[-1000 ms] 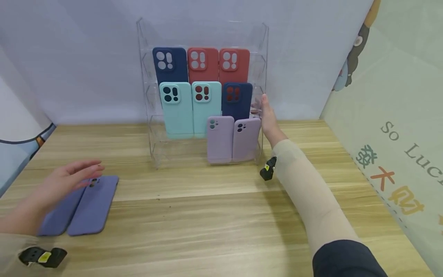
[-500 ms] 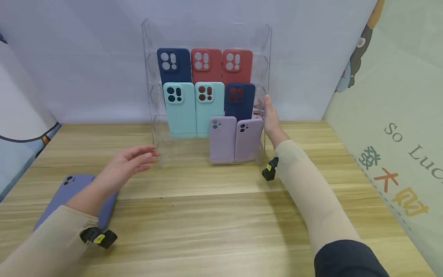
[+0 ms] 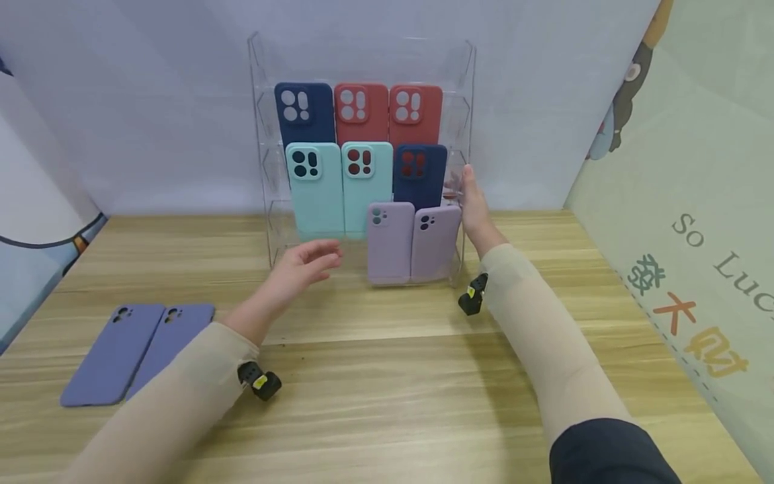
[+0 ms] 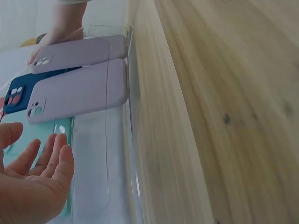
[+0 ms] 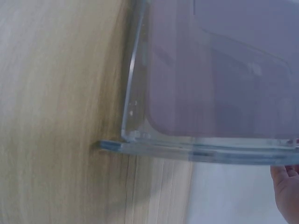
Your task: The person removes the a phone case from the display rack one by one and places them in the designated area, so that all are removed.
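A clear acrylic display rack stands on the table with phone cases in tiers. Two lavender phone cases lean in its lowest tier at the right. Behind them are two mint phone cases and a navy phone case. My left hand holds nothing; it hovers palm inward before the lowest tier, left of the lavender cases, fingers loosely bent. My right hand rests against the rack's right side, fingers reaching up along the panel; the right wrist view shows its fingertips at the panel.
Two purple-blue phone cases lie side by side on the table's left, partly covered by my left sleeve. The top filled tier holds another navy case and two red phone cases. A white backdrop rises behind.
My left hand has moved from over the purple-blue cases, right and forward to the front of the rack, uncovering those cases. My right hand stays at the rack's side.
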The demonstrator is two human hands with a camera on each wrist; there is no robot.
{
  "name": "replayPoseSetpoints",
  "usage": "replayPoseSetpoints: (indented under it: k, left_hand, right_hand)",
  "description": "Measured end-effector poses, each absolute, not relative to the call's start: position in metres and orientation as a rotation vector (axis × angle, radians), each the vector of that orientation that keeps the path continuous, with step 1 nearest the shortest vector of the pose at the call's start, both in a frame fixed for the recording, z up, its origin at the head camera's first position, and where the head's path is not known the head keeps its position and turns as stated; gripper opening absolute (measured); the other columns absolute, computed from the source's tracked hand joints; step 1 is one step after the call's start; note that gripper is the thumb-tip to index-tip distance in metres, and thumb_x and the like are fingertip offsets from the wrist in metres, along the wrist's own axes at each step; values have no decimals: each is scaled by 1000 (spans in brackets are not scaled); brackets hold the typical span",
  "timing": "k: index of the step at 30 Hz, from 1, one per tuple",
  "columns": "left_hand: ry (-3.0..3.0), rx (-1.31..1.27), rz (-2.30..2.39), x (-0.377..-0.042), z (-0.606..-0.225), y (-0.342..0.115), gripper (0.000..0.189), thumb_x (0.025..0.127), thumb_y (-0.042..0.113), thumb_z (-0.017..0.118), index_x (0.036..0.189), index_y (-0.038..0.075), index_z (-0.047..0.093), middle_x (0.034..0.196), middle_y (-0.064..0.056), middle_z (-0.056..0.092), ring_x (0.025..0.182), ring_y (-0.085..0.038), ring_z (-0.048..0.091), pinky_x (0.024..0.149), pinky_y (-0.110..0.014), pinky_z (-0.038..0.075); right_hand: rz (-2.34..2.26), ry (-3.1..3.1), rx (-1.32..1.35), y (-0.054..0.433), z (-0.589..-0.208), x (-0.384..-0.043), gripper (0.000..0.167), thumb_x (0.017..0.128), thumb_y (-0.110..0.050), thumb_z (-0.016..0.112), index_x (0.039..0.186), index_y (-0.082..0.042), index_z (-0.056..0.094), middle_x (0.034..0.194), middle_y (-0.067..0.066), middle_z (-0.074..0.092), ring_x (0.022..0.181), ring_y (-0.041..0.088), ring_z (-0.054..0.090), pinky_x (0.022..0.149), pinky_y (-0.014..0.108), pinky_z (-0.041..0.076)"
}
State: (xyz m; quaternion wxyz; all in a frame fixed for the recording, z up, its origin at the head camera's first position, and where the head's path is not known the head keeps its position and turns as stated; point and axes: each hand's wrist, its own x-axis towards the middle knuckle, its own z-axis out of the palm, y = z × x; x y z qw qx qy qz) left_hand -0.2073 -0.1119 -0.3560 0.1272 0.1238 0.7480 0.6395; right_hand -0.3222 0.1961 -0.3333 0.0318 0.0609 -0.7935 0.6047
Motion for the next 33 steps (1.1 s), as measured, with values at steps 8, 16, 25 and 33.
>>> replayPoseSetpoints:
  k: [8,16,25,33]
  left_hand:
    - [2285,302,1811,-219,-357,-82,46,96,13,51,137,-3,39,133,-21,48,121,-32,46,95,-42,45]
    - [2306,197,1861,-232,-359,-61,42,95,14,54,134,1,47,131,-15,52,118,-26,49,95,-39,45]
    - [2409,200,1805,-240,-361,-46,35,92,7,58,124,-6,55,121,-21,58,109,-28,55,88,-38,49]
    - [2376,213,1851,-245,-368,-52,30,92,8,58,119,-7,59,116,-22,60,104,-26,57,88,-37,50]
  right_hand:
    - [1877,-2449,205,192,-334,-322,69,100,-48,8,145,0,27,141,20,39,128,32,38,110,39,25]
    - [1902,-2415,190,194,-335,-322,69,100,-48,8,144,2,27,140,22,39,125,34,40,108,39,29]
    - [1939,-2387,188,197,-335,-323,70,100,-48,9,144,3,26,140,22,40,123,35,42,104,41,35]
    - [1950,-2382,191,197,-334,-321,69,100,-47,9,144,3,26,140,23,39,123,35,42,105,41,34]
